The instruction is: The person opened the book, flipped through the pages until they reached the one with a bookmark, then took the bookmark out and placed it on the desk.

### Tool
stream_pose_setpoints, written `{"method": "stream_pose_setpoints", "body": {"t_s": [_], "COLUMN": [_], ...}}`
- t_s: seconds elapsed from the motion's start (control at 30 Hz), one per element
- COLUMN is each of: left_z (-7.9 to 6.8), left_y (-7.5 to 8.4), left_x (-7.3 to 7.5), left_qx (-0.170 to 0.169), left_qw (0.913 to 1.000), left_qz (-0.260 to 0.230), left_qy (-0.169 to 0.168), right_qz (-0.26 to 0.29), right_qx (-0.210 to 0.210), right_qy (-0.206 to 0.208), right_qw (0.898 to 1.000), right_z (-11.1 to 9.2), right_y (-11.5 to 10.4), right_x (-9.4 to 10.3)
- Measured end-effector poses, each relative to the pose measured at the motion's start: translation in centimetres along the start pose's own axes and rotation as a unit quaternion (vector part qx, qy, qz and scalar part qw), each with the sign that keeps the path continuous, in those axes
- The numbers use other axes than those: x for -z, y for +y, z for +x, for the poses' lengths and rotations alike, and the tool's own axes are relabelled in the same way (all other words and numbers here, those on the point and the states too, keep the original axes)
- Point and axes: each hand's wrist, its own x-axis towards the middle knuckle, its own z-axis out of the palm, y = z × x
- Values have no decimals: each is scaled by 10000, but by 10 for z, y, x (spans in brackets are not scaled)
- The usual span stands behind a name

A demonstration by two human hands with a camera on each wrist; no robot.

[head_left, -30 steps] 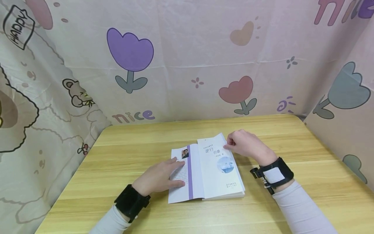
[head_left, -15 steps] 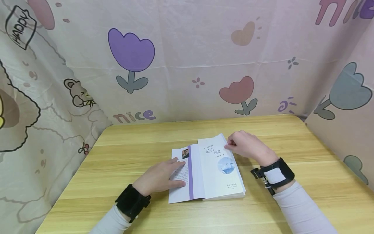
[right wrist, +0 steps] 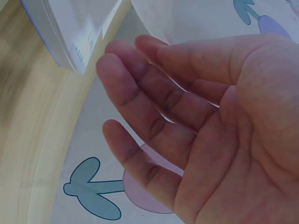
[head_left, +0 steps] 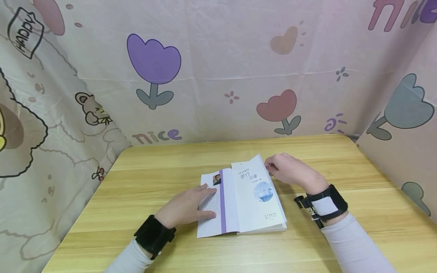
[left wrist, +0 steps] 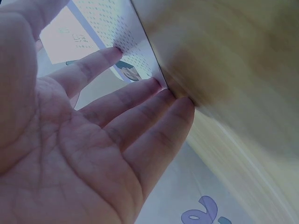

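Observation:
An open book [head_left: 254, 212] lies on the wooden table, a white title page [head_left: 249, 197] with a blue round picture facing up. My left hand [head_left: 184, 204] rests with spread fingers on the cover flap [head_left: 209, 223], which bears small text, a photo and a purple stripe. In the left wrist view the left hand's fingertips [left wrist: 122, 50] touch that flap. My right hand [head_left: 290, 170] is at the title page's upper right edge, bent fingers pinching its lifted corner. The right wrist view shows the right hand [right wrist: 187, 116] loosely curled, the book [right wrist: 70, 32] at upper left.
The wooden table [head_left: 164, 163] extends around the book on all sides. A printed cloth [head_left: 218, 49] with tulips and lettering hangs behind and at both sides of the table. A black strap [head_left: 155, 237] with a camera is on each wrist.
My right hand has shifted slightly right, and its thumb no longer overlaps the face of the title page. The left hand and the book have stayed nearly still.

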Motion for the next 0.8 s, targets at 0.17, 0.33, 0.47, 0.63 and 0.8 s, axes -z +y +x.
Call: {"method": "stream_pose_setpoints", "body": {"t_s": [0.17, 0.33, 0.47, 0.63, 0.8], "left_z": [0, 1, 1, 0, 0], "left_y": [-1, -2, -3, -3, -2], "left_x": [0, 0, 0, 1, 4], "left_qx": [-53, -33, -36, -72, -13], "left_qw": [10000, 10000, 10000, 10000, 10000], "left_qz": [-46, -17, -42, -14, 17], "left_qy": [32, 41, 50, 26, -30], "right_qz": [94, 174, 282, 341, 327], "right_qx": [30, 42, 77, 162, 242], "right_qy": [-88, -160, -217, -256, -303], "right_qw": [9999, 9997, 9993, 9990, 9987], "right_z": [0, 0, 1, 1, 3], "right_y": [0, 0, -1, -2, -4], "right_x": [2, 2, 2, 0, -4]}}
